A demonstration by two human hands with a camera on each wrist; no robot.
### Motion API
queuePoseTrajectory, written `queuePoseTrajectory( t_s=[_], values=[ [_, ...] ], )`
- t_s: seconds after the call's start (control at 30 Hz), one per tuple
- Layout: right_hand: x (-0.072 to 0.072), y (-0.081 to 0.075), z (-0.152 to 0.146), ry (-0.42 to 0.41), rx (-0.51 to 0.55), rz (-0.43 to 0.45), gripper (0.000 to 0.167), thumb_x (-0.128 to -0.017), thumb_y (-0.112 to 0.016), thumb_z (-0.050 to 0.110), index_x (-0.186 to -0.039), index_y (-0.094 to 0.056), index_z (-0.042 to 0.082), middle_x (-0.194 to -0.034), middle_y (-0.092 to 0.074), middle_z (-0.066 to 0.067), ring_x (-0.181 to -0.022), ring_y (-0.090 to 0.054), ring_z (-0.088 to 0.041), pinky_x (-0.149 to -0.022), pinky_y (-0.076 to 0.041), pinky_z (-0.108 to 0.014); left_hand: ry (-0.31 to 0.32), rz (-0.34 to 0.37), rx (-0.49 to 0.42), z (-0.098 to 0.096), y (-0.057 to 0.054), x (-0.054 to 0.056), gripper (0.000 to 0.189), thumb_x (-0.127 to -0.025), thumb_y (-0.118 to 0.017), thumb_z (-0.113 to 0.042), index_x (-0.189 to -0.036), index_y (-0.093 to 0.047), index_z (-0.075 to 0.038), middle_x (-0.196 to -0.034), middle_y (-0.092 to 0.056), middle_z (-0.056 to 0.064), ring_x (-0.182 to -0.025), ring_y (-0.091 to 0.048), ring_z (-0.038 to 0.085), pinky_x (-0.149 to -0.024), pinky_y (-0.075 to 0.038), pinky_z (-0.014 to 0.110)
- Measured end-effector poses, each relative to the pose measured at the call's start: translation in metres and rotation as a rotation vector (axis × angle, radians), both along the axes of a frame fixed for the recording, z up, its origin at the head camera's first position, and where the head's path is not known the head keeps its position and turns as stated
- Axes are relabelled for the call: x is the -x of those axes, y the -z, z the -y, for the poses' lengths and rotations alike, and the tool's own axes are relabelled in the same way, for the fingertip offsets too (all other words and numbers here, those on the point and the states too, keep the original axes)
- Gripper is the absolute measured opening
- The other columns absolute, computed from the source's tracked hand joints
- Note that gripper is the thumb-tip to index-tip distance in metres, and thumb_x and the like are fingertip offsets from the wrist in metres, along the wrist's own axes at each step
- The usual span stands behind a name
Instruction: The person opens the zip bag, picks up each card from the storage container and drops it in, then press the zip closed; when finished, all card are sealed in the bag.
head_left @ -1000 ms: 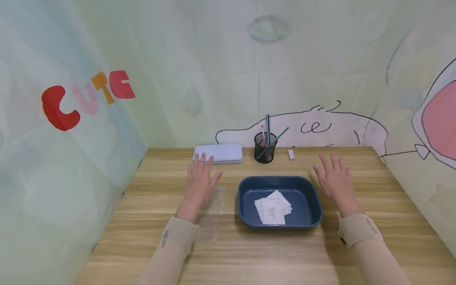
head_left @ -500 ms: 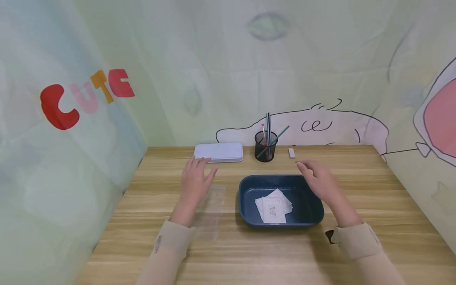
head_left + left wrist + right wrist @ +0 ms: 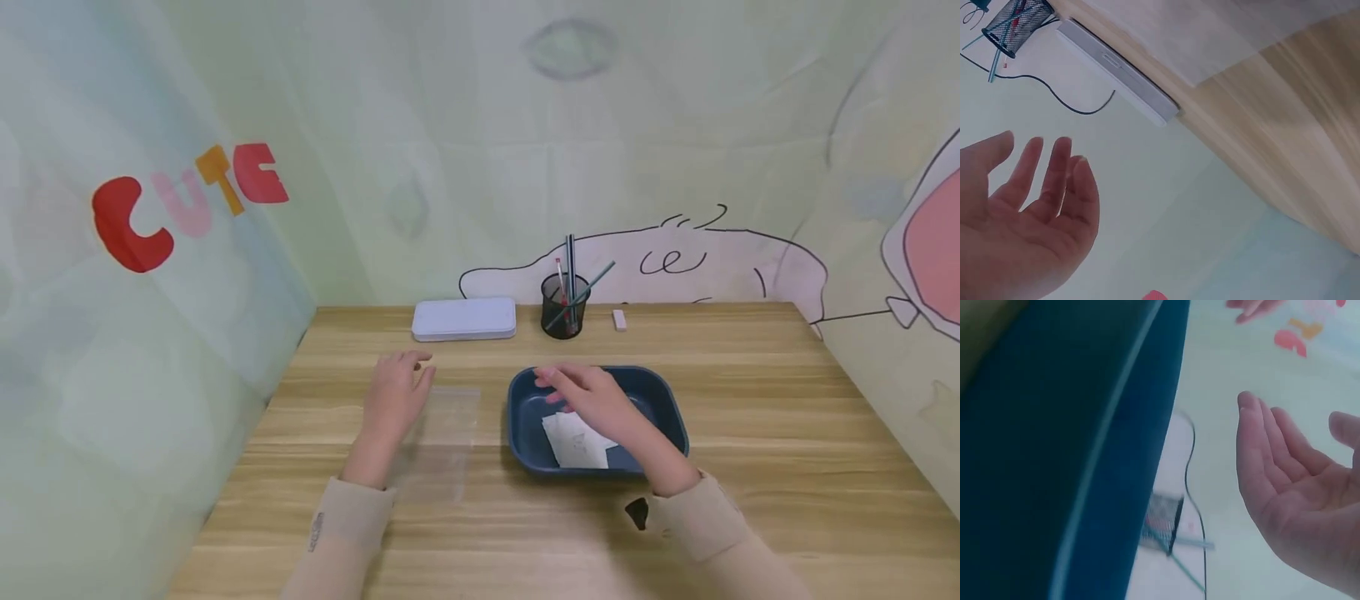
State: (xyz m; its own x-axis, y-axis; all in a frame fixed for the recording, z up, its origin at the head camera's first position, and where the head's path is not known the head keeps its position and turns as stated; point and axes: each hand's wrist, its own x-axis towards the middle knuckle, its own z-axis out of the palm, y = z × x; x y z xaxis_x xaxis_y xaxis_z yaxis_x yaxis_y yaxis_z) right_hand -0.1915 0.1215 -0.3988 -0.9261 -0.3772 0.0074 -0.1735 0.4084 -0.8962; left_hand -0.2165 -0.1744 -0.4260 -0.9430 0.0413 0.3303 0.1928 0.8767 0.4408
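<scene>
My right hand (image 3: pixel 596 402) hovers above the dark blue tray (image 3: pixel 673 421), fingers loosely bent and nothing held. Inside that tray lie several white square packets (image 3: pixel 576 443), the top one bearing a small grey print; the hand partly covers them. A clear flat plastic bag (image 3: pixel 447 442) lies on the table left of the tray. My left hand (image 3: pixel 392 398) is over the bag's left part, with relaxed fingers and a bare palm. In the left wrist view the left hand (image 3: pixel 1035 219) shows bent, separated fingers. The right hand (image 3: pixel 1297 487) in its wrist view is likewise free of any object.
A pale tin case (image 3: pixel 465 319) lies at the table's back edge. Beside it stand a black mesh pen cup (image 3: pixel 564 312) with pencils and a small white eraser (image 3: pixel 618 320). A printed cloth wall (image 3: pixel 420 167) encloses the table's back and sides.
My right hand has moved left from beyond the tray's right side to above the packets. The left hand has drawn back from the tin case toward me. Tray and bag stay put.
</scene>
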Motion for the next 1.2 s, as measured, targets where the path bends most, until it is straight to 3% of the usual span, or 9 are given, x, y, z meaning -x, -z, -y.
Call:
queuePoseTrajectory(
  t_s=[0.17,0.27,0.4,0.53,0.7,0.97,1.2],
  values=[
    [-0.006,0.007,0.028,-0.029,0.114,0.129,0.043,-0.101,-0.048,0.035,-0.129,-0.057,0.003,-0.119,-0.062,-0.013,-0.107,-0.061,-0.025,-0.083,-0.052,-0.036,-0.068,0.174,-0.006,0.013,0.007,-0.011,0.031,-0.096,-0.058,-0.028,-0.117,-0.066,-0.006,-0.095,-0.062,0.009,-0.085,-0.058,0.024,-0.064,-0.05,0.038],
    [-0.011,0.013,0.046,-0.067,0.162,0.197,0.046,-0.1,-0.05,0.034,-0.133,-0.053,0.002,-0.127,-0.057,-0.014,-0.114,-0.056,-0.029,-0.09,-0.049,-0.038,-0.099,0.244,-0.009,0.021,0.01,-0.016,0.033,-0.096,-0.057,-0.031,-0.116,-0.067,-0.006,-0.091,-0.062,0.007,-0.076,-0.057,0.021,-0.059,-0.048,0.035],
    [-0.016,0.02,0.068,-0.106,0.2,0.305,0.053,-0.1,-0.048,0.036,-0.142,-0.044,0.002,-0.137,-0.05,-0.016,-0.122,-0.051,-0.03,-0.1,-0.04,-0.045,-0.141,0.359,-0.004,0.032,0.013,-0.019,0.038,-0.098,-0.053,-0.034,-0.118,-0.065,-0.004,-0.105,-0.066,0.015,-0.084,-0.061,0.027,-0.067,-0.051,0.04],
    [-0.02,0.025,0.085,-0.082,0.263,0.407,0.062,-0.1,-0.046,0.041,-0.143,-0.039,-0.003,-0.14,-0.046,-0.019,-0.128,-0.044,-0.033,-0.104,-0.034,-0.047,-0.171,0.46,0.001,0.038,0.014,-0.022,0.041,-0.099,-0.051,-0.034,-0.12,-0.064,-0.001,-0.122,-0.06,0.021,-0.096,-0.061,0.032,-0.076,-0.05,0.047],
    [-0.026,0.03,0.098,-0.052,0.345,0.495,0.069,-0.099,-0.046,0.045,-0.145,-0.032,-0.004,-0.147,-0.036,-0.021,-0.135,-0.034,-0.034,-0.108,-0.028,-0.047,-0.194,0.513,0.007,0.043,0.014,-0.031,0.042,-0.098,-0.051,-0.034,-0.116,-0.064,0.002,-0.112,-0.064,0.02,-0.085,-0.06,0.028,-0.069,-0.05,0.042],
    [-0.033,0.044,0.119,-0.021,0.586,0.626,0.07,-0.1,-0.044,0.032,-0.146,-0.015,-0.012,-0.153,-0.008,-0.031,-0.14,-0.01,-0.043,-0.111,-0.015,-0.049,-0.187,0.597,0.008,0.045,0.014,-0.039,0.051,-0.098,-0.048,-0.036,-0.111,-0.06,0.012,-0.1,-0.063,0.022,-0.088,-0.06,0.034,-0.076,-0.049,0.046],
    [-0.04,0.054,0.127,0.04,0.594,0.656,0.072,-0.098,-0.048,0.03,-0.145,-0.017,-0.015,-0.153,-0.003,-0.031,-0.139,-0.005,-0.046,-0.11,-0.016,-0.053,-0.195,0.65,0.06,0.041,0.016,-0.043,0.046,-0.098,-0.048,-0.042,-0.081,-0.059,-0.001,-0.073,-0.055,0.01,-0.064,-0.051,0.023,-0.058,-0.044,0.036]
  ],
)
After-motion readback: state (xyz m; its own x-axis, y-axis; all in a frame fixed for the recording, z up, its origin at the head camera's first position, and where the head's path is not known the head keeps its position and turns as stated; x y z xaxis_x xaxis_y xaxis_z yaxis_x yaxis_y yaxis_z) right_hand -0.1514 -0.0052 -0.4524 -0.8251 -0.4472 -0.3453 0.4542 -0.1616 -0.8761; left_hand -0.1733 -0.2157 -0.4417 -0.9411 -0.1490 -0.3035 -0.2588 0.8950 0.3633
